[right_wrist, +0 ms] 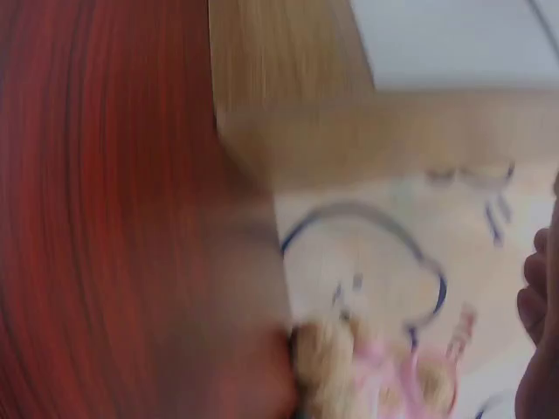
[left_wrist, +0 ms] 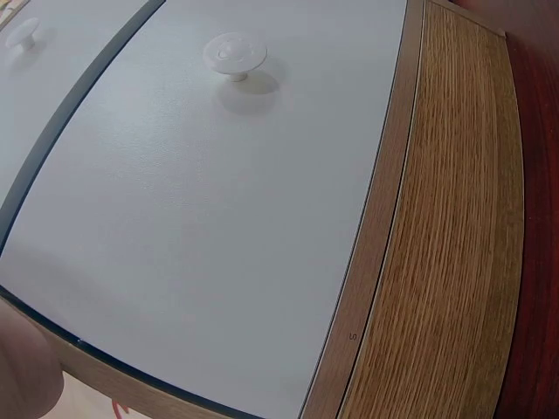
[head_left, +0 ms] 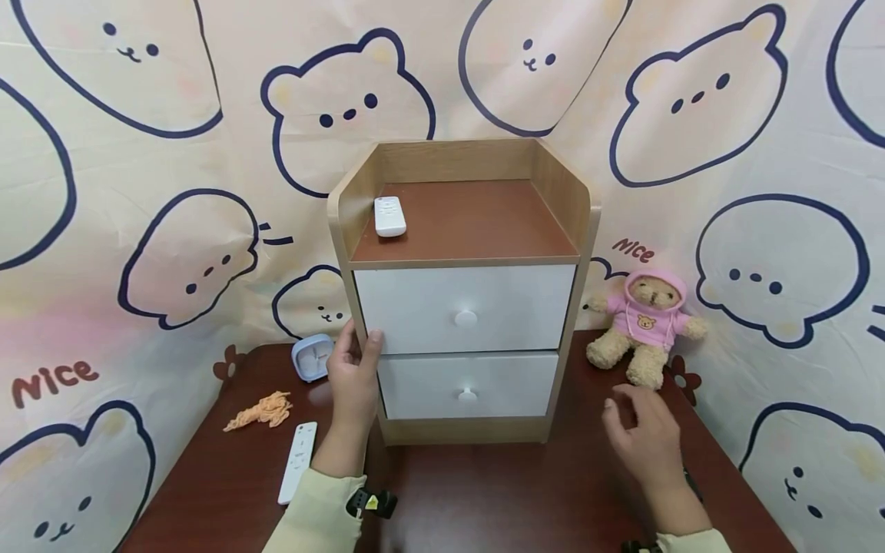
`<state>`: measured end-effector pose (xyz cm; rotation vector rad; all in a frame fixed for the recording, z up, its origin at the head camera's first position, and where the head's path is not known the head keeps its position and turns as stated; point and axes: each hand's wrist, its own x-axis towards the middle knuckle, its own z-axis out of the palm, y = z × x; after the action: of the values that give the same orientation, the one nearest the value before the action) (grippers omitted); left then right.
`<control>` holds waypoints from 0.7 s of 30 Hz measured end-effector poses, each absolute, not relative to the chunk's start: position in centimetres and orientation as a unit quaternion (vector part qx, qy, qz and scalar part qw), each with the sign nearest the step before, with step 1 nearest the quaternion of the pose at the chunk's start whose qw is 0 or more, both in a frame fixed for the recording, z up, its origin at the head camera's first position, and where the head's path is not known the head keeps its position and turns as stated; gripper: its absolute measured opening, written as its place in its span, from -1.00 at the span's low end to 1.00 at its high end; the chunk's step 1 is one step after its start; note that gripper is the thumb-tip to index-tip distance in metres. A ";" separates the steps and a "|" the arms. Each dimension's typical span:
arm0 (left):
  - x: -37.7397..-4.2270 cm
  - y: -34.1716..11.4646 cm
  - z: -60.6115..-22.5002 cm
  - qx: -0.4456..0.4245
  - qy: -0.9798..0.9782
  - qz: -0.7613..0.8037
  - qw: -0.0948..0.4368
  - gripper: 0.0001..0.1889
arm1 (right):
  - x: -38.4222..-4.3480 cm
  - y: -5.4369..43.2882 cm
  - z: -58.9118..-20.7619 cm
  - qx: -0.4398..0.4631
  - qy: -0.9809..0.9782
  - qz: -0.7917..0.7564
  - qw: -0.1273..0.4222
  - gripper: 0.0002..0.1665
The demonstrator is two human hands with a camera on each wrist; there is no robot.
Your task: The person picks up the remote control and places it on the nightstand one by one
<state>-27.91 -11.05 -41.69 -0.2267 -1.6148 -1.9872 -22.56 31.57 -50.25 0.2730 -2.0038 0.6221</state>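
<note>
A small wooden cabinet [head_left: 477, 432] with two white drawers, an upper one [head_left: 415, 307] and a lower one [head_left: 422, 388], stands on the dark red table. Each drawer front bears a round white knob, and both drawers are closed. At the cabinet's left side, my left hand [head_left: 354, 395] rests with the thumb [left_wrist: 26, 367] by the front edge and the fingers along the side panel, partly hidden. My right hand [head_left: 646, 438] hovers right of the cabinet, in front of the teddy bear [head_left: 643, 326] in a pink hoodie. Its fingers are loosely bent, with nothing held.
A white remote [head_left: 390, 216] lies on the cabinet's top. Left of the cabinet are a light blue square object [head_left: 313, 358], a bundle of orange cord [head_left: 261, 411] and a longer white remote [head_left: 298, 462]. Bear-patterned cloth [head_left: 180, 161] surrounds the table.
</note>
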 end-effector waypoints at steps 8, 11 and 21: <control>-27.9 -11.3 -41.9 -0.079 -0.609 -0.741 0.272 -0.54 | -22.4 37.1 -51.1 -0.151 -0.930 0.243 0.229 -0.29; -28.0 -11.3 -42.0 -0.079 -0.609 -0.742 0.267 -0.54 | -22.2 38.7 -51.5 -0.176 -0.947 0.227 0.147 -0.15; -27.9 -11.4 -42.0 -0.087 -0.606 -0.744 0.267 -0.52 | -22.1 41.1 -51.4 -0.198 -0.958 0.203 0.038 0.06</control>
<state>-27.95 -11.39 -41.96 -0.2337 -1.6368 -2.0083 -22.06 41.07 -51.44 -0.6086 -2.9393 0.6216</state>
